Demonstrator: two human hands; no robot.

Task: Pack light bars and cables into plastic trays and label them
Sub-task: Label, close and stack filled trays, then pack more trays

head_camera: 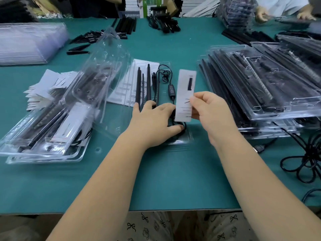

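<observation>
A teal table mat (173,180) covers the work surface up to its near edge. Below that edge shows pale fabric printed with small black bows (173,226). At the far side, stacked white boxes (132,4) stand beside a green-and-white carton (149,6), with brown cardboard (43,4) off to the far left. At the far right another person's hands (262,14) work above the table, below a light shirt (281,4).

I see both bare forearms reaching forward. My left hand (154,119) lies palm down, fingers spread and lightly bent, thumb tucked low. My right hand (208,110) is raised, thumb and fingers pinched together.
</observation>
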